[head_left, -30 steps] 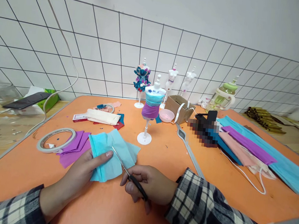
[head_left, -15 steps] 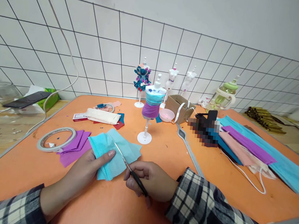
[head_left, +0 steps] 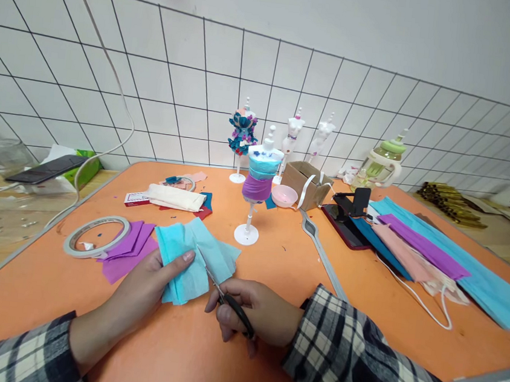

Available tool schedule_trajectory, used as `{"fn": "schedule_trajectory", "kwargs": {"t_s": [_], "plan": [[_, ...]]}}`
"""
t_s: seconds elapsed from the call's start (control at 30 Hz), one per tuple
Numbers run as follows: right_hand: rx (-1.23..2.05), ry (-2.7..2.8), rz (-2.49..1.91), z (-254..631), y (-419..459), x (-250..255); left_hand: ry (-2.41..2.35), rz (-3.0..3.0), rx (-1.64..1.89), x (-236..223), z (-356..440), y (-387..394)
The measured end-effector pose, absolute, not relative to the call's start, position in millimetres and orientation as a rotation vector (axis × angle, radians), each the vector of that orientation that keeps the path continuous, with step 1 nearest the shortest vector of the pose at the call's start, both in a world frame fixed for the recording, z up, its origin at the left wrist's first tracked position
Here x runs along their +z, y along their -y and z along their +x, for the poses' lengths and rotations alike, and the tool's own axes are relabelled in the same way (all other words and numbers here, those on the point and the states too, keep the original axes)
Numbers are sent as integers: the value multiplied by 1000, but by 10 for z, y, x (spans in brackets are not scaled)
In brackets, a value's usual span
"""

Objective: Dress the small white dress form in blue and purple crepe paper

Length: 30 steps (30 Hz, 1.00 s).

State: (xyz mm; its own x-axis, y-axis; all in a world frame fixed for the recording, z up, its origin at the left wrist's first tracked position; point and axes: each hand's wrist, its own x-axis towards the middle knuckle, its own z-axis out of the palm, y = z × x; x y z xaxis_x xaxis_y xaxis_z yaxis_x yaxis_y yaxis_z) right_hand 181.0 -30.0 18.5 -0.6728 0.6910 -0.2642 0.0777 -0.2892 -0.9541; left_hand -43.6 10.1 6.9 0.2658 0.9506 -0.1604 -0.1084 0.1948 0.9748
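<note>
My left hand (head_left: 145, 286) pinches a folded stack of light blue crepe paper (head_left: 193, 257) lying on the orange table (head_left: 274, 266), thumb on top. My right hand (head_left: 254, 312) grips small black-handled scissors (head_left: 221, 294), whose blades point up and left over the paper's lower right edge. Purple crepe pieces (head_left: 128, 250) lie just left of the blue paper. A small white mannequin stand (head_left: 258, 182) wrapped in blue and purple paper stands behind the paper.
A tape roll (head_left: 95, 236) lies at the left. Further mannequins (head_left: 242, 135), a cardboard box (head_left: 305, 184), a pink dish (head_left: 284, 196), a phone on a stand (head_left: 348, 216), long crepe strips (head_left: 435, 252) and a green bottle (head_left: 383, 162) fill the back and right. A wire grid backs the table.
The blue paper has turned and shifted slightly under my left hand. My right hand and the scissors moved a little left along the paper's edge.
</note>
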Motion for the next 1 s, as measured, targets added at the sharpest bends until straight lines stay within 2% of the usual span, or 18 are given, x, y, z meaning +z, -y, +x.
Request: {"fn": "schedule_trajectory", "kwargs": {"t_s": [0.47, 0.77, 1.0], "plan": [[1950, 1518, -1004, 1789, 288, 182, -1001, 1210, 983, -10, -462, -105], [1916, 1474, -1050, 1761, 288, 182, -928, 866, 1039, 176, -391, -56], [1991, 1515, -1014, 1788, 281, 176, -865, 972, 963, 166, -359, -49]]}}
